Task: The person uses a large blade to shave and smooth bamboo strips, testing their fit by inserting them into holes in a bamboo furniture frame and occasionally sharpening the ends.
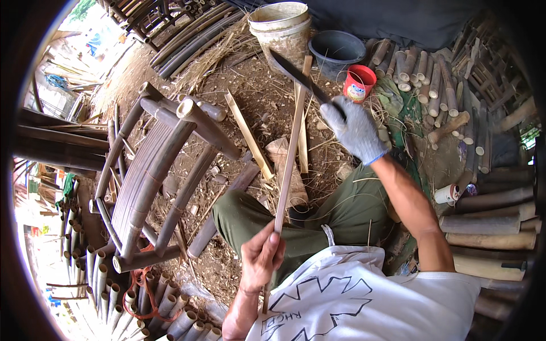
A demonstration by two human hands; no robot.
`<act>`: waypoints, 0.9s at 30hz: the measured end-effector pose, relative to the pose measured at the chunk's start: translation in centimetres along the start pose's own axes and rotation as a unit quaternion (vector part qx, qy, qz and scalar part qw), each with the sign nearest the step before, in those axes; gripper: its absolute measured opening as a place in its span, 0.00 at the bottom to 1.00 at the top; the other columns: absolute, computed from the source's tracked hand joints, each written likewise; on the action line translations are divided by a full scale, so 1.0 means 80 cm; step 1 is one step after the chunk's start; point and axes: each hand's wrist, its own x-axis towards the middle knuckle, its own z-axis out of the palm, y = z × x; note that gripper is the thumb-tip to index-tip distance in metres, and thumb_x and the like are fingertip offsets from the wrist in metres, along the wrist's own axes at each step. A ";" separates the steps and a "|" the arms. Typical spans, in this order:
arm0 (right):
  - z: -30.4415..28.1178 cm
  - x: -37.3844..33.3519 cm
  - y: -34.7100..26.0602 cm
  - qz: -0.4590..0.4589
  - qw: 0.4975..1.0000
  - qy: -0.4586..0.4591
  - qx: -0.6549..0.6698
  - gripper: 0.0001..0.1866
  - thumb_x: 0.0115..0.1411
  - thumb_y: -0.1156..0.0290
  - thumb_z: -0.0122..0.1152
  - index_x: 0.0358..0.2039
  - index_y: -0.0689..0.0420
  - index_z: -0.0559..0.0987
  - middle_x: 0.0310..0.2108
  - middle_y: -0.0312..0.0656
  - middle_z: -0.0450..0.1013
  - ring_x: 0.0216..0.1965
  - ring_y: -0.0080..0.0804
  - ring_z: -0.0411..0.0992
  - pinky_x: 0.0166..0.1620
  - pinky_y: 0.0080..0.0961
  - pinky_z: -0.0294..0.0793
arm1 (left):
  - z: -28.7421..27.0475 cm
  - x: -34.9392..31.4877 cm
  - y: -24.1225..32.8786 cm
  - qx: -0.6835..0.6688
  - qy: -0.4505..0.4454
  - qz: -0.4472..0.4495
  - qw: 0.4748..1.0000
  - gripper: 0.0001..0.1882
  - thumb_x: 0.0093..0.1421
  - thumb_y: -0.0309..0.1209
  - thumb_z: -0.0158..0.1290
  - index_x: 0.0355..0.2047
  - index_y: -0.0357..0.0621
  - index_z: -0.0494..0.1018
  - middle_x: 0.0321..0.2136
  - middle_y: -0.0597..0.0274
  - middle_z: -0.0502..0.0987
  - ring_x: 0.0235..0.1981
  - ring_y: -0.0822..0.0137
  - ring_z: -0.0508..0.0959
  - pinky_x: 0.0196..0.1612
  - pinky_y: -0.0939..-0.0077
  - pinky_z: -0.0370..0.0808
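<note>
My bare left hand [263,257] is closed round the lower part of a long, narrow bamboo strip [291,153], which slants up and away from my lap. In a grey knitted glove, my right hand [354,128] grips the dark handle of a large knife [293,69]. Its broad, dark blade points up and to the left and crosses the strip near the far end. Whether the edge touches the strip I cannot tell. Beyond my legs, split bamboo pieces [248,133] lie on the ground, beside a wooden block [291,184].
A bamboo chair frame [153,170] stands at the left. Far ahead are stacked whitish buckets [280,28], a dark basin [338,51] and a red tub [359,82]. Cut bamboo poles [483,224] are piled at the right, more bamboo tubes [165,307] at the lower left. Shavings litter the dirt floor.
</note>
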 end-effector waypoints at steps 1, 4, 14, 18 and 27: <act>-0.006 0.009 0.005 -0.011 1.000 0.015 0.003 0.28 0.66 0.39 0.50 0.31 0.55 0.77 0.22 0.48 0.74 0.26 0.49 0.76 0.29 0.41 0.72 | -0.008 -0.011 -0.008 -0.011 -0.002 -0.003 1.000 0.22 0.72 0.34 0.49 0.62 0.36 0.68 0.20 0.69 0.70 0.16 0.82 0.63 0.17 0.87 0.58; -0.020 0.026 0.016 -0.043 0.997 0.014 -0.070 0.31 0.66 0.38 0.48 0.31 0.57 0.78 0.24 0.47 0.75 0.27 0.47 0.76 0.32 0.41 0.72 | -0.024 -0.024 -0.017 -0.025 -0.001 -0.015 1.000 0.22 0.71 0.34 0.50 0.61 0.36 0.69 0.21 0.68 0.72 0.16 0.82 0.62 0.17 0.86 0.57; -0.002 -0.032 -0.058 -0.091 0.989 -0.110 -0.025 0.24 0.64 0.45 0.56 0.33 0.56 0.78 0.22 0.47 0.73 0.26 0.46 0.76 0.32 0.43 0.74 | -0.046 0.027 -0.029 0.247 0.137 0.147 0.948 0.14 0.69 0.30 0.52 0.50 0.34 0.77 0.23 0.65 0.71 0.21 0.76 0.68 0.24 0.79 0.65; 0.032 -0.067 -0.064 -0.162 0.972 -0.147 -0.086 0.26 0.60 0.39 0.59 0.30 0.53 0.77 0.19 0.44 0.73 0.21 0.44 0.77 0.27 0.41 0.75 | -0.031 0.035 -0.018 0.317 0.150 0.202 0.915 0.12 0.66 0.25 0.53 0.48 0.36 0.77 0.20 0.60 0.69 0.19 0.71 0.67 0.24 0.73 0.65; 0.038 0.086 0.090 -0.063 0.996 0.064 -0.009 0.33 0.68 0.42 0.47 0.25 0.63 0.75 0.18 0.48 0.69 0.22 0.43 0.72 0.28 0.43 0.67 | -0.118 -0.042 -0.041 0.379 0.158 0.240 0.880 0.14 0.61 0.19 0.55 0.47 0.41 0.79 0.23 0.62 0.75 0.20 0.69 0.72 0.24 0.75 0.70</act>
